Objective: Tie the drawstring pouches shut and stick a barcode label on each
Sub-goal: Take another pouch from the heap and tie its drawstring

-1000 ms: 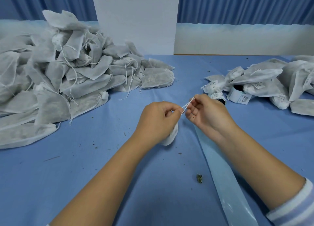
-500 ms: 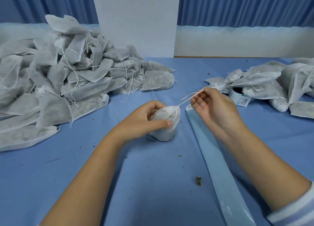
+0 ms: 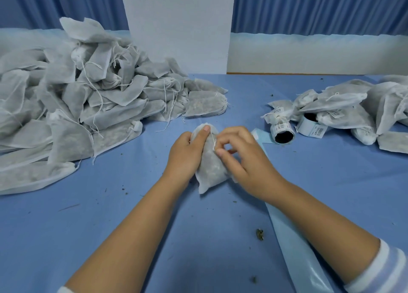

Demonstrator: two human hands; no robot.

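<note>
White pouch (image 3: pixel 210 168) gripped by left hand (image 3: pixel 183 158); right hand (image 3: pixel 245 160) pinches its drawstring (image 3: pixel 213 139).

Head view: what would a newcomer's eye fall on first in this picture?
First, the big heap of grey pouches on the left of the table. Next, at the centre, the left hand grips one pouch while the right hand pinches its drawstring. At the right lie a smaller pile of labelled pouches and label rolls before it.
</note>
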